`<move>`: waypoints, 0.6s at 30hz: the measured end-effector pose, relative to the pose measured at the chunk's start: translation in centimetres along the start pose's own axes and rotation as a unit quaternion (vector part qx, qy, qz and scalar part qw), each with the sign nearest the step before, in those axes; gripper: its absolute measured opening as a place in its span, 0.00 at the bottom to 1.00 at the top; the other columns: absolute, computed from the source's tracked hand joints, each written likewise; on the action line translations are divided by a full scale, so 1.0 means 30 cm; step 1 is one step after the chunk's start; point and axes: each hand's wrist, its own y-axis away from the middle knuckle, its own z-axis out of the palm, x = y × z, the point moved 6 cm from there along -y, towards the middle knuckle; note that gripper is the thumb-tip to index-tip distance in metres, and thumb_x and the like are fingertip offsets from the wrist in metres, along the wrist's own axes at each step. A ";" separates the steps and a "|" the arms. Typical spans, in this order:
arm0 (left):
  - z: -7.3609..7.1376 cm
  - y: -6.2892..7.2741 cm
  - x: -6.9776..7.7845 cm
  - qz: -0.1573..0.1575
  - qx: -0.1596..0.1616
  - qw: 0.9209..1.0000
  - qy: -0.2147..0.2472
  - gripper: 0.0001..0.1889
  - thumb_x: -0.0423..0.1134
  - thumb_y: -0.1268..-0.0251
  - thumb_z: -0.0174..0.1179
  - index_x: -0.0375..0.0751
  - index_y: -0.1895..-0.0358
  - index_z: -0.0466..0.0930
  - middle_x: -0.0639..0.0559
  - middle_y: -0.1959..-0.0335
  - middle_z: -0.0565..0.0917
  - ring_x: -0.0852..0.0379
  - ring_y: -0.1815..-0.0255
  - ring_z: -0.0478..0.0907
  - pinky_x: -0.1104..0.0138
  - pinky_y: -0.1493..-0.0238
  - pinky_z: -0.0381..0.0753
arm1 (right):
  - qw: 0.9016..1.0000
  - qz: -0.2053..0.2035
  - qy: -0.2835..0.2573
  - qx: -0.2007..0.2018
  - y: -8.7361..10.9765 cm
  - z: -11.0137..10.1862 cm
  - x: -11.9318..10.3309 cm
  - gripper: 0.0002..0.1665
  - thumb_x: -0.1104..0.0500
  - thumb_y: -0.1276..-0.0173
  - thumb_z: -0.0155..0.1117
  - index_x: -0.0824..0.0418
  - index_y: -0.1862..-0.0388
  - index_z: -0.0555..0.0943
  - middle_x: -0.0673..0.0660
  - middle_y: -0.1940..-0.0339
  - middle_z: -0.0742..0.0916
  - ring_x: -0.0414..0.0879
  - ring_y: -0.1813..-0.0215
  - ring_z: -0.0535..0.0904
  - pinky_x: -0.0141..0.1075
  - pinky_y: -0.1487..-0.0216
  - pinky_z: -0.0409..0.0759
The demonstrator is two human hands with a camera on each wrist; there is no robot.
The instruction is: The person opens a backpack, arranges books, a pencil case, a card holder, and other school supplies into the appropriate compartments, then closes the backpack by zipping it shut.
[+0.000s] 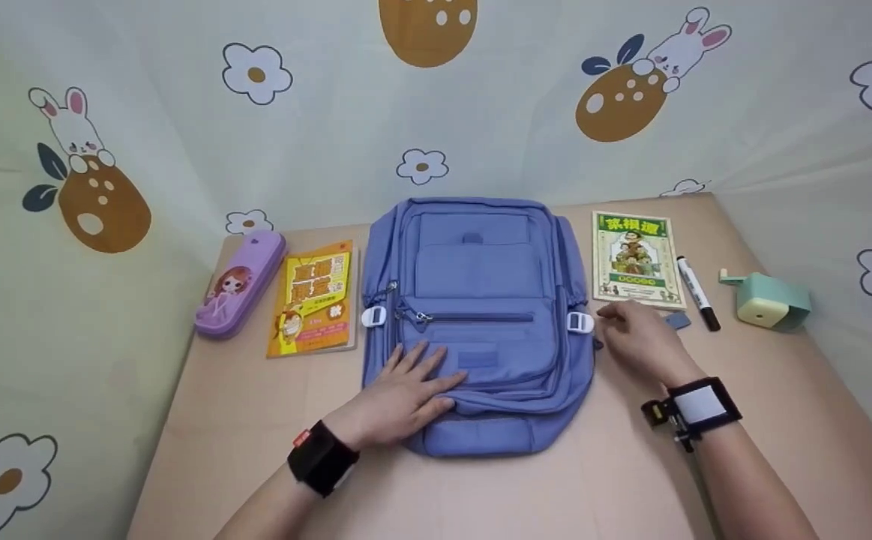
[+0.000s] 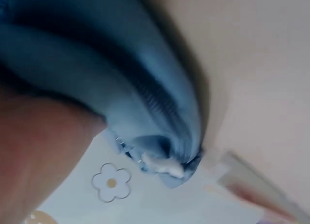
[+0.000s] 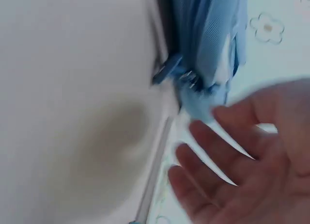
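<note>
A blue backpack (image 1: 473,270) lies flat on the table, its front pocket facing up. On its lower left front rests my left hand (image 1: 406,397), fingers spread over the fabric. Just right of the bag is my right hand (image 1: 645,341), near the white side buckle (image 1: 579,322). The right wrist view shows that hand's fingers (image 3: 203,146) loosely bent with nothing held, apart from the bag's side (image 3: 208,35). In the left wrist view, the bag's zipped edge (image 2: 155,98) lies beside my left hand (image 2: 43,151).
Left of the bag lie a purple pencil case (image 1: 241,285) and an orange book (image 1: 314,300). To the right are a green-bordered book (image 1: 638,259), a black-and-white marker (image 1: 698,292), a grey-blue eraser (image 1: 677,321) and a green hand-cranked pencil sharpener (image 1: 773,300). A patterned curtain (image 1: 331,120) surrounds the table.
</note>
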 end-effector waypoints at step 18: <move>-0.028 -0.210 0.309 0.042 -0.020 0.993 -0.108 0.43 0.69 0.29 0.50 0.50 0.18 0.55 0.44 0.17 0.52 0.42 0.18 0.47 0.49 0.20 0.47 | 0.999 -0.016 0.031 0.010 -0.065 0.053 0.018 0.08 0.66 0.40 0.68 0.67 0.61 0.87 0.61 0.64 0.86 0.58 0.59 0.79 0.53 0.55 0.77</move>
